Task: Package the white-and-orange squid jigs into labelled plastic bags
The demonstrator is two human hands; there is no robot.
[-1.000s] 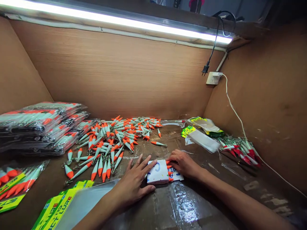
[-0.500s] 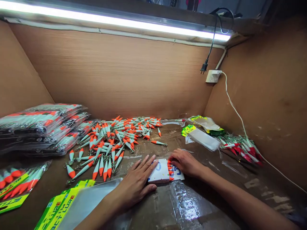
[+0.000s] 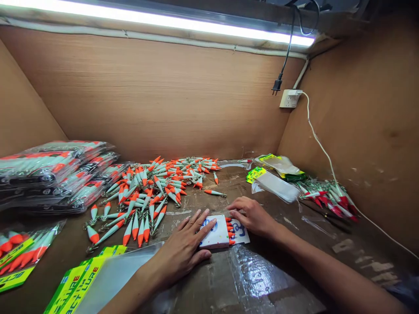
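Note:
My left hand (image 3: 183, 247) lies flat with fingers spread, its fingertips resting on a white foam block (image 3: 216, 232) with blue marks. Orange lure tips (image 3: 230, 228) poke out between that block and a white card (image 3: 240, 231) to its right. My right hand (image 3: 252, 214) rests on the card and the lure tips, fingers curled down onto them. A large pile of orange-and-pale-green fishing lures (image 3: 157, 187) is spread behind and to the left of my hands.
Stacked bags of packed lures (image 3: 55, 172) sit at the left. Green-and-yellow "ACT LURE" bags (image 3: 85, 279) lie at the front left. Empty bags (image 3: 275, 181) and red-and-white lures (image 3: 330, 200) lie at the right. A wall socket (image 3: 288, 98) with a white cable hangs above.
My hands stay on the foam block and card, with only small finger shifts. The view has tilted slightly.

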